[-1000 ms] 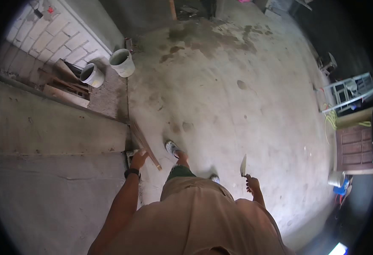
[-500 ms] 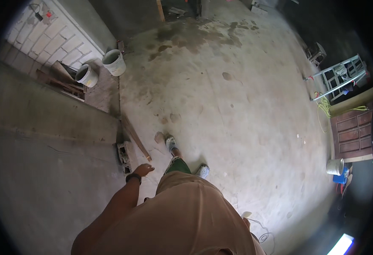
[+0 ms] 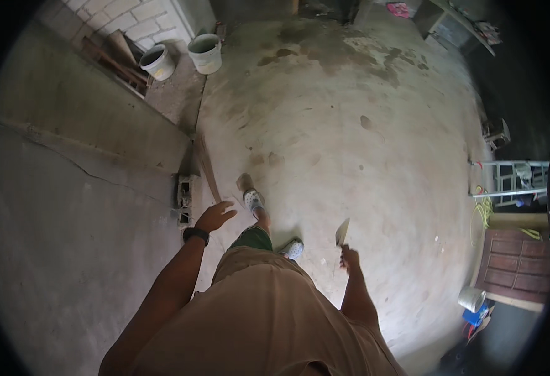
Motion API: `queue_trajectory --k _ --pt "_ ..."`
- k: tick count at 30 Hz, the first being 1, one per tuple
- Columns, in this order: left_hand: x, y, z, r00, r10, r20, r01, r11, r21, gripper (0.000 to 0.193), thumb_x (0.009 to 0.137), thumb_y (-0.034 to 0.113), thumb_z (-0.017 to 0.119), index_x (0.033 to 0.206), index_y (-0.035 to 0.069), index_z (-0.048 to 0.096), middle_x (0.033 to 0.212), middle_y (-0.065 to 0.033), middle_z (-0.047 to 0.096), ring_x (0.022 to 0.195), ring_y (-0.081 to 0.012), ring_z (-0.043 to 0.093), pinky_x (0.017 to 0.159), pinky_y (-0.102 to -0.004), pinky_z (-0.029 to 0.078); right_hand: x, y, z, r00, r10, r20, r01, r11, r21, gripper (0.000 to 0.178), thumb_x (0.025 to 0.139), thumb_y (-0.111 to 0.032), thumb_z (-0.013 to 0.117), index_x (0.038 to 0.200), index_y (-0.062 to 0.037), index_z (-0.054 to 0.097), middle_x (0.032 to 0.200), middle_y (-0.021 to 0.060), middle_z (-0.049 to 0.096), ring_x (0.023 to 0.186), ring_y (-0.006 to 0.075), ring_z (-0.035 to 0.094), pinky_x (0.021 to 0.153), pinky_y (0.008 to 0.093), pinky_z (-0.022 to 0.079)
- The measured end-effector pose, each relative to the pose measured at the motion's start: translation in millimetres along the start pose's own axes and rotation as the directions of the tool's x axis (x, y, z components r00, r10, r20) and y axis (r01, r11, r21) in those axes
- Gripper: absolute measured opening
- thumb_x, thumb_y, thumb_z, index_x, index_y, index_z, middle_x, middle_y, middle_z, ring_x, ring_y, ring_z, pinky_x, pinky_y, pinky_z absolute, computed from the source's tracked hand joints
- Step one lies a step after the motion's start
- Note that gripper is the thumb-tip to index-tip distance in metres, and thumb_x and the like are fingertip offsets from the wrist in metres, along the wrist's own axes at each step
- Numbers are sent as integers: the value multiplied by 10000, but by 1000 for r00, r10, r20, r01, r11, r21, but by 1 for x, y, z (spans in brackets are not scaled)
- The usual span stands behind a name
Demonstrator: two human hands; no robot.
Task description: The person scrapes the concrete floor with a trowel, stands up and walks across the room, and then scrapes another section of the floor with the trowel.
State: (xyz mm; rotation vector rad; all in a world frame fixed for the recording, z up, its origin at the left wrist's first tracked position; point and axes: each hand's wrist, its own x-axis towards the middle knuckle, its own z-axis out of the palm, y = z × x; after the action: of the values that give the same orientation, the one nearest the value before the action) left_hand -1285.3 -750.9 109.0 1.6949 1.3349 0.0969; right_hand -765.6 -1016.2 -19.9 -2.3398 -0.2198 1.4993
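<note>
My right hand (image 3: 349, 257) is closed round the handle of a trowel (image 3: 342, 232), whose flat blade points away from me above the concrete floor. My left hand (image 3: 215, 217), with a dark watch (image 3: 196, 235) on the wrist, holds nothing. Its fingers are stretched forward and the thumb stands apart. In the picture it lies close to the near end of a wooden plank (image 3: 208, 169) on the floor; I see no grip on the plank. A hollow concrete block (image 3: 184, 199) stands just left of that hand, against the low wall.
Two pale buckets (image 3: 204, 55) stand at the far left beside boards (image 3: 115, 66). A low plastered wall (image 3: 99, 147) runs along my left. On the right are a metal ladder (image 3: 513, 177), a yellow-green hose (image 3: 483, 210), a brown panelled door (image 3: 516, 263) and a white bucket (image 3: 471, 299).
My right hand has come out from beside my body with the trowel, out over the floor. My left hand has reached forward. The view has turned and shifted as I stepped forward.
</note>
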Motion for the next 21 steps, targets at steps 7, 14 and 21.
queue_trajectory --k 7,14,21 --pt "-117 -238 4 765 -642 -56 638 767 -67 609 932 509 688 1272 3 692 1276 -196 709 1231 -342 652 1062 -431 486 -11 -242 25 994 -102 34 103 993 -54 456 921 -534 656 968 -83 606 683 10 515 524 160 510 492 359 453" --pt "-62 -236 -45 776 -631 -3 603 743 -291 561 943 455 696 1271 0 699 1281 -194 712 1221 -317 665 1057 -419 490 -12 -303 49 997 -70 -25 66 989 -129 423 918 -506 676 904 -91 597 667 27 527 505 186 534 470 375 466" --pt "105 -152 -146 909 -388 -153 280 839 -467 587 958 443 699 1336 -3 641 1302 -214 694 1249 -289 650 1048 -391 499 1 -315 85 996 76 40 -65 971 -229 399 994 -419 588 713 -145 518 587 8 471 457 169 457 447 358 414"
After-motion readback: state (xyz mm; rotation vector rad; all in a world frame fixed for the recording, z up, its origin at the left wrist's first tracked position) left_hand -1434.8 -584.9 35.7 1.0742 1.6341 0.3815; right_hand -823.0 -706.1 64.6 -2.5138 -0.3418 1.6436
